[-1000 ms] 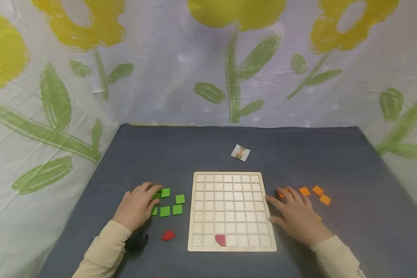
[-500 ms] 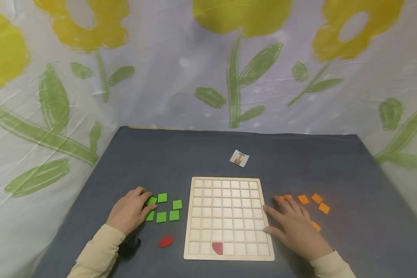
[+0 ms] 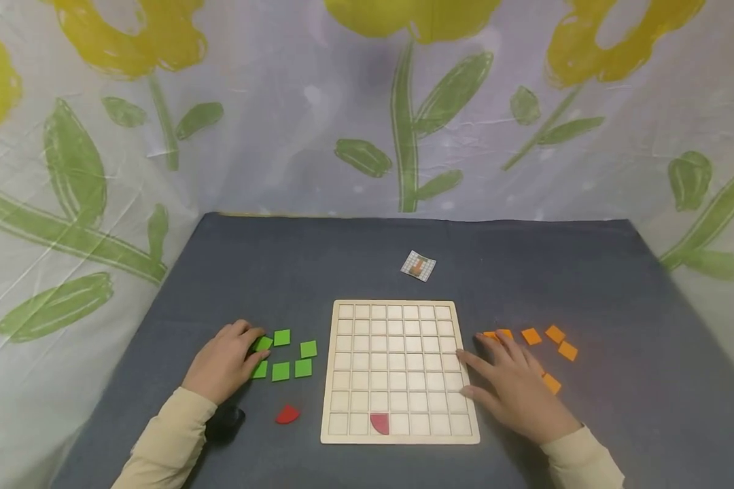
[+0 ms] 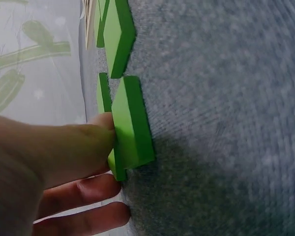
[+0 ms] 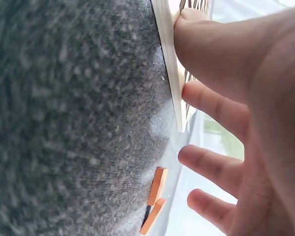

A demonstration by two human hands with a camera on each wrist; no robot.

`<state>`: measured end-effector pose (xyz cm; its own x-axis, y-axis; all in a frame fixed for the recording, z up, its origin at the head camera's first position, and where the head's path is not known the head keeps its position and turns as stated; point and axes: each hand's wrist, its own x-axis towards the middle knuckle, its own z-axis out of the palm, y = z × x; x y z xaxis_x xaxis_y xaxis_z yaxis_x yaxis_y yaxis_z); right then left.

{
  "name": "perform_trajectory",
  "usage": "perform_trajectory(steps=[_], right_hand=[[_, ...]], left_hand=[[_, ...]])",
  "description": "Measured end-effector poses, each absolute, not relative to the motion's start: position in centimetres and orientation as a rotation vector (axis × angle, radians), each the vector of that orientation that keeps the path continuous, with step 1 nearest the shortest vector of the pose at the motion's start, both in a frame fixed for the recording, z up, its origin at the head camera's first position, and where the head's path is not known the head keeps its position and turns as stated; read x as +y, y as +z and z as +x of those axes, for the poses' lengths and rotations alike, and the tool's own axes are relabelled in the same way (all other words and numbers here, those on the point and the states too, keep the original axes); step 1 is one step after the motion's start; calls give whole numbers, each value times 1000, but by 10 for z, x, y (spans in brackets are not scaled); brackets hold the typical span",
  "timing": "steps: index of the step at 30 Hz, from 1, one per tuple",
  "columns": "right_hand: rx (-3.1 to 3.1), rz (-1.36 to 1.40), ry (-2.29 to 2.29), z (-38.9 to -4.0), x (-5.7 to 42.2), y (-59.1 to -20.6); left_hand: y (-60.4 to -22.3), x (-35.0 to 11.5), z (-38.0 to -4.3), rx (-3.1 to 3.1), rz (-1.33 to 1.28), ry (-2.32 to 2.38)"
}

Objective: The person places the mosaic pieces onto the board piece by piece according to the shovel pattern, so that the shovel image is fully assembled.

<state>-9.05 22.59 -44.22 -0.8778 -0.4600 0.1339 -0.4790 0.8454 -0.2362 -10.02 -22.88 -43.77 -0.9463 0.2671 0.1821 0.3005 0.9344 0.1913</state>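
board (image 3: 397, 363): smooth wood | tablecloth (image 3: 636, 407): matt, rough | green tiles (image 3: 281, 371): smooth

Left fingers (image 4: 88, 190) slightly bent, right fingers (image 5: 211, 167) spread, forearms (image 3: 166, 438) angled inward

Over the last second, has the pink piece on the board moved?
No: the pink piece keeps its near-row cell on the board, third from left.

At lower left, left hand (image 4: 44, 162), thumb tip right by a green block (image 4: 130, 123), two fingers below. Up top, more green blocks (image 4: 119, 42) and a bit of pale wood (image 4: 90, 24). On the right, gray table (image 4: 221, 118). Upper left, white wall (image 4: 49, 93) with green leaves (image 4: 7, 91).
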Motion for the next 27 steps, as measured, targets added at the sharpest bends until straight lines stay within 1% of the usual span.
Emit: perform_trajectory(steps=[6, 16, 22, 27], right_hand=[[-2945, 740, 414, -88, 227, -443], [-2926, 736, 408, -87, 226, -441], [-2897, 747, 415, -86, 224, -441], [-2881, 748, 427, -88, 223, -441]], left_hand=[[-437, -226, -102, -2922, -473, -412], [-430, -229, -107, -2945, -414, -535], [-420, -221, -118, -2943, -472, -586], [-408, -209, -135, -2930, -559, -578]])
